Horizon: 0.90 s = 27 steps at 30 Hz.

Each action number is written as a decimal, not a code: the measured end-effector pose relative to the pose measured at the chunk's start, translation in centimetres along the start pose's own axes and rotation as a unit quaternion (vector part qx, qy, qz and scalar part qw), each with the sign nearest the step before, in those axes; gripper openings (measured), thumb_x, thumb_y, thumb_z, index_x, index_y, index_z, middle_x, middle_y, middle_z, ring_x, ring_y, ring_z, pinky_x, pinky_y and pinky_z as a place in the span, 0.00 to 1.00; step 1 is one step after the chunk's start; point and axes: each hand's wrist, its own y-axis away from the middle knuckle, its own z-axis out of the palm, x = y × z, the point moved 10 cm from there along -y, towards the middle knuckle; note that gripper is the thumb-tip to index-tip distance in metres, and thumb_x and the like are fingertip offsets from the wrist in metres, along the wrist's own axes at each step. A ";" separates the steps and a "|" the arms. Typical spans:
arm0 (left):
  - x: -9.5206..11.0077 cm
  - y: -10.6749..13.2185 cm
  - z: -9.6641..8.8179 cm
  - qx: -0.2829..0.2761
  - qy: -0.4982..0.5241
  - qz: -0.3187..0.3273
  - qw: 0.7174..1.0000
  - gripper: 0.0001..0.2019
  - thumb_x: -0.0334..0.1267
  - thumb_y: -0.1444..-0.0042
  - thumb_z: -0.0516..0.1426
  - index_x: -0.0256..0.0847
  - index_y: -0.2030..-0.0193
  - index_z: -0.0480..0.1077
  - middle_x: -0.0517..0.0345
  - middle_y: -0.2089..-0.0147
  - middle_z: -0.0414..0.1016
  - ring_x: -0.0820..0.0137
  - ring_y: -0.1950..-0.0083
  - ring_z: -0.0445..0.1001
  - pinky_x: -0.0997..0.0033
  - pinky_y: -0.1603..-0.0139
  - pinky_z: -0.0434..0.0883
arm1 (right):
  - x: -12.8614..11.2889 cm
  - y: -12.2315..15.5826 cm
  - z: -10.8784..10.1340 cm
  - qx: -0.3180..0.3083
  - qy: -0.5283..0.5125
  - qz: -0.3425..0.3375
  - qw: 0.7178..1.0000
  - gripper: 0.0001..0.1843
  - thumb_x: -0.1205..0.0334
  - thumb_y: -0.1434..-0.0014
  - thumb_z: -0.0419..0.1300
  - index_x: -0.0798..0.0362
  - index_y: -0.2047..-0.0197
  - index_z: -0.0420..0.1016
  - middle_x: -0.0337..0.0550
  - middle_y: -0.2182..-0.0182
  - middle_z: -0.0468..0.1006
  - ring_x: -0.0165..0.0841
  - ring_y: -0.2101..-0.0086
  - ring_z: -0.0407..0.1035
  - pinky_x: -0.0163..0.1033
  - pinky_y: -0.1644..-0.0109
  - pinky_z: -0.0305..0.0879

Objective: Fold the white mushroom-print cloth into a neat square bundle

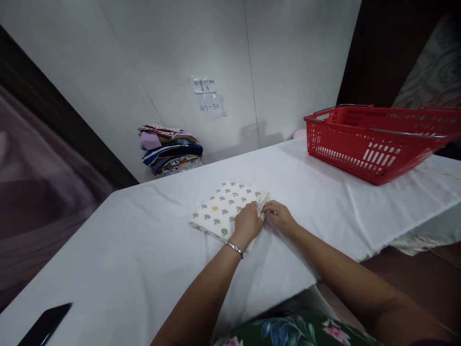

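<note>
A folded white cloth (225, 207) printed with small grey, yellow and green mushrooms lies flat in the middle of the white-covered table (126, 259). My left hand (248, 222), with a silver bracelet on its wrist, rests on the cloth's near right corner with its fingers curled onto the layered edge. My right hand (279, 215) pinches the same stacked edge from the right. The two hands almost touch each other.
A red plastic basket (374, 142) with metal handles stands at the table's far right. A stack of folded coloured cloths (171, 150) sits at the back against the white wall. A dark flat phone (45, 326) lies at the near left edge.
</note>
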 end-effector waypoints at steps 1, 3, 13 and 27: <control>0.1 0.1 0.1 0.001 -0.005 0.006 1.000 0.20 0.33 0.49 0.51 0.43 0.47 0.58 0.51 0.51 0.68 0.63 0.52 0.69 0.64 0.56 0.65 | 1.2 -0.1 -0.7 0.033 -0.022 0.036 0.999 0.18 0.74 0.58 0.48 0.51 0.69 0.76 0.41 0.65 0.76 0.33 0.62 0.69 0.37 0.57 0.65; 0.2 0.1 0.2 0.004 -0.014 0.015 1.000 0.18 0.35 0.48 0.52 0.43 0.50 0.59 0.52 0.52 0.68 0.63 0.53 0.69 0.64 0.57 0.65 | 3.8 0.1 -1.3 0.061 -0.065 0.141 0.986 0.16 0.72 0.57 0.48 0.53 0.70 0.74 0.40 0.73 0.76 0.32 0.70 0.70 0.36 0.65 0.66; 1.0 0.6 0.1 0.024 -0.021 0.061 0.998 0.18 0.39 0.47 0.52 0.43 0.49 0.61 0.51 0.46 0.65 0.62 0.45 0.63 0.64 0.50 0.63 | 6.1 1.5 0.8 0.022 -0.252 0.318 0.914 0.10 0.67 0.56 0.55 0.53 0.66 0.65 0.38 0.76 0.76 0.26 0.86 0.64 0.29 0.88 0.49; 0.0 2.0 1.1 -0.042 0.025 0.080 0.996 0.35 0.54 0.45 0.48 0.39 0.34 0.48 0.51 0.30 0.42 0.61 0.30 0.40 0.54 0.33 0.42 | 6.9 -1.0 -3.4 0.131 -0.123 0.176 0.968 0.14 0.59 0.52 0.54 0.53 0.61 0.71 0.45 0.61 0.75 0.35 0.64 0.70 0.39 0.67 0.70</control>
